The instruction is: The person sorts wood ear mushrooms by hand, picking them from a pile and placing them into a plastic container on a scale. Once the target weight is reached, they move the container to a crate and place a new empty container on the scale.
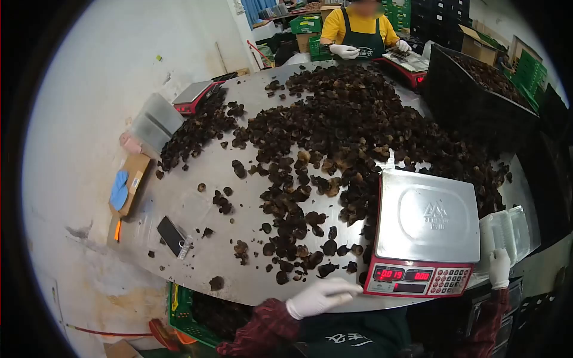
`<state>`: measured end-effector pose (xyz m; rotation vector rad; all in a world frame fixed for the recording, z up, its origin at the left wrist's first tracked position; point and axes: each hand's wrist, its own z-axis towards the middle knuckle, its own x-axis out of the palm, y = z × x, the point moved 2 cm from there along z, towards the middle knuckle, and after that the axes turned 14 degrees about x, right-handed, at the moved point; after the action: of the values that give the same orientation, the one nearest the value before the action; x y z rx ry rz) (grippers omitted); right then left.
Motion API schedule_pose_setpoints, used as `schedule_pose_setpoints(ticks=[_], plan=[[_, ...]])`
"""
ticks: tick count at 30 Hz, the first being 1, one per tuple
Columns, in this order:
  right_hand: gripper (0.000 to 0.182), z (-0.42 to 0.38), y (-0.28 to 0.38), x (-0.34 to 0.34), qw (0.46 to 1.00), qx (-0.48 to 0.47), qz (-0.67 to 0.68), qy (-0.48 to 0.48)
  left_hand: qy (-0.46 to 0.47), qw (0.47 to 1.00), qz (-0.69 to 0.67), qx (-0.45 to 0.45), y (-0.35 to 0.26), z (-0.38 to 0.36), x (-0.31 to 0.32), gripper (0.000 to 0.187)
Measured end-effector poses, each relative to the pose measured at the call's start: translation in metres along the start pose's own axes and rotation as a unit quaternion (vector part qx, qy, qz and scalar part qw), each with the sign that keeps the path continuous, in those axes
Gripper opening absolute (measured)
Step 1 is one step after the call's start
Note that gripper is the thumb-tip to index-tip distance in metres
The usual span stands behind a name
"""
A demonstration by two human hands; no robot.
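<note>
Scale (427,232) with a bare steel pan and a red front showing lit digits stands at the near right of the bench (179,203), just beside the left hand (319,296). That gloved hand rests on the bench edge, its fingers (346,288) pressed together and pointing at the scale's front corner, holding nothing. The right hand (499,267), also gloved, grips the lower edge of a stack of clear plastic trays (506,232) to the right of the scale; the top tray looks empty. Dark dried mushrooms (334,137) lie heaped across the bench. A black crate (477,89) at the far right holds more of them. Across the bench, another person's gloved hand (345,51) works beside a second scale (406,62).
</note>
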<state>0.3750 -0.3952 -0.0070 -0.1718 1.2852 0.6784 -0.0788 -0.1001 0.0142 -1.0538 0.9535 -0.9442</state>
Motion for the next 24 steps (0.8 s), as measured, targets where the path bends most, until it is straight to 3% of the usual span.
schedule_pose_setpoints(ticks=[1,3,5,7,9,11,13,15,17,20,21,22,23,24], plan=[[0.015,0.001,0.004,-0.006,1.0,0.004,0.0,0.001,-0.03,0.998,0.044,0.021,-0.001,0.0,-0.019,0.024],[0.02,0.005,0.009,-0.017,0.995,0.086,0.046,0.03,-0.107,0.981,0.159,-0.031,0.003,-0.003,-0.058,0.023],[0.024,0.008,0.001,-0.019,0.996,0.06,0.061,0.001,-0.145,0.943,0.3,-0.022,0.005,-0.003,-0.094,0.022],[0.031,0.01,0.005,-0.03,0.981,0.166,0.073,-0.072,-0.18,0.904,0.387,-0.009,0.012,0.001,-0.123,0.019],[0.031,0.002,0.037,-0.063,0.972,0.128,0.114,-0.158,-0.181,0.879,0.44,0.007,0.024,0.011,-0.148,0.019],[0.026,-0.01,0.081,-0.074,0.958,0.09,0.216,-0.167,-0.191,0.847,0.496,0.031,0.045,0.028,-0.166,0.02],[0.02,-0.03,0.146,-0.075,0.969,0.03,0.208,-0.128,-0.19,0.815,0.546,0.037,0.061,0.053,-0.174,0.022],[0.021,-0.043,0.184,-0.061,0.979,-0.103,0.129,-0.117,-0.161,0.777,0.608,0.007,0.073,0.075,-0.176,0.025],[0.025,-0.052,0.214,-0.048,0.98,-0.159,0.082,-0.087,-0.105,0.752,0.649,-0.051,0.101,0.088,-0.185,0.021],[0.026,-0.053,0.225,-0.034,0.977,-0.188,0.091,0.031,-0.106,0.752,0.648,-0.056,0.105,0.091,-0.19,0.016],[0.026,-0.052,0.233,-0.041,0.977,-0.189,0.09,0.032,-0.163,0.797,0.581,-0.002,0.099,0.086,-0.19,0.013],[0.027,-0.051,0.248,-0.057,0.98,-0.174,0.093,-0.039,-0.218,0.831,0.508,0.052,0.087,0.081,-0.188,0.011],[0.031,-0.053,0.257,-0.066,0.977,-0.159,0.096,-0.109,-0.257,0.884,0.39,0.023,0.076,0.07,-0.185,0.009],[0.031,-0.06,0.258,-0.065,0.977,-0.16,0.097,-0.104,-0.283,0.914,0.289,-0.032,0.06,0.057,-0.18,0.009]])
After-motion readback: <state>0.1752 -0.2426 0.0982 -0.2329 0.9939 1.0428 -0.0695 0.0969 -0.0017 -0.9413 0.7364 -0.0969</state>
